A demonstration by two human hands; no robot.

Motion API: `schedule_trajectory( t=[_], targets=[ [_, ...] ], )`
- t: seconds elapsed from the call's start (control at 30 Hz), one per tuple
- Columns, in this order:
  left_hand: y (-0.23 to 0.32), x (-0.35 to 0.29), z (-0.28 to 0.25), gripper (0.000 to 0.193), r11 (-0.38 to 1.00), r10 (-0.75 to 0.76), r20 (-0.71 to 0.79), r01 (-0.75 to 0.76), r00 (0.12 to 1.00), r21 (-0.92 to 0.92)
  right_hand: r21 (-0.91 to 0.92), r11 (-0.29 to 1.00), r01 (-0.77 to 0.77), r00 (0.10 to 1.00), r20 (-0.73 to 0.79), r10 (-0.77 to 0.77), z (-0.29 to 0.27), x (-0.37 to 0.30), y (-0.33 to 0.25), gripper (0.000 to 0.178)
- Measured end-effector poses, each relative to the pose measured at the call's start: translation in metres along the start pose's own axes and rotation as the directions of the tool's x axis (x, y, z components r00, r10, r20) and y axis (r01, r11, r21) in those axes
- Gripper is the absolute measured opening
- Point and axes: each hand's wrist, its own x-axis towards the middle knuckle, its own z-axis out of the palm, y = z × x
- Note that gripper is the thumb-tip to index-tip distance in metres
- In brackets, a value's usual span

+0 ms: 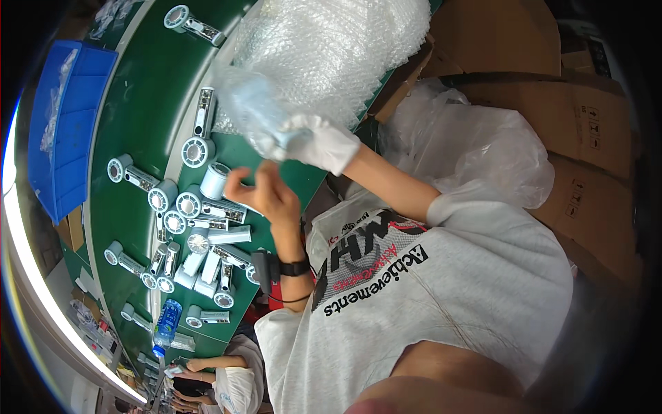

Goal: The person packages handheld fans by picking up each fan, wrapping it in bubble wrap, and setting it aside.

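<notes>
My right hand, in a white glove, is closed on a pale blue item in clear plastic, smeared by motion; its exact kind does not show. This is held over the near edge of a big pile of bubble wrap. Just below it, my left hand is bare, with bent fingers apart and nothing visible in them. A dark band circles that wrist. Several pale blue handheld fans with round grilles lie beside the left hand, among them one fan next to the bubble wrap and a white-sided one.
The green table carries more fans and a blue-labelled bottle. A blue bin stands along the left. Cardboard boxes and a clear plastic bag are at right. Another person works at the lower left.
</notes>
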Motion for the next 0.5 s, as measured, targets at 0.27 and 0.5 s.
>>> schedule_trajectory(
  t=[0.27,0.5],
  targets=[
    [-0.024,0.118,0.004,0.009,0.976,0.075,-0.176,-0.035,0.982,0.217,-0.689,0.668,0.28,0.933,0.032,-0.358,0.002,0.256,-0.048,0.032],
    [-0.045,0.054,-0.024,0.015,0.966,-0.259,-0.013,0.259,0.966,-0.008,-0.545,-0.643,-0.538,0.414,0.494,-0.765,0.014,0.258,-0.083,0.045]
  ],
)
